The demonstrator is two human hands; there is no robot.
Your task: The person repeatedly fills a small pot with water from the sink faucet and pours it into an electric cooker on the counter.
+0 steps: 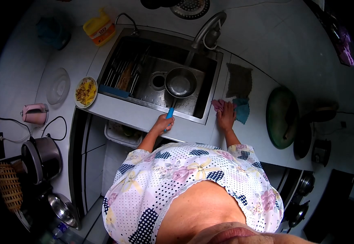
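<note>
**Two hands at the sink: one on a pan, one on a cloth**

Two hands are seen from above, at the front of a kitchen counter. The left hand is closed around the blue handle of a pan. The fingers are wrapped tight on the handle. The pan is held inside the sink, near the drain, and it is right way up. Nothing can be seen in it. The tap is bent over the sink, just behind the pan.

The right hand is laid flat on a pink cloth, on the counter just to the right of the sink. The fingers are spread out and pressed down on the cloth, not curled around it. A blue cloth is found just beside that hand, and a dark cloth is spread behind it.

A rack with long tools is set in the left part of the sink. A plate of food is placed on the counter to the left, near a clear lid. A yellow bottle is stood behind the sink corner. A pink kettle and a rice cooker are kept further left. A round green board is laid far to the right. A white dress with flowers and blue dots is worn by the person.
</note>
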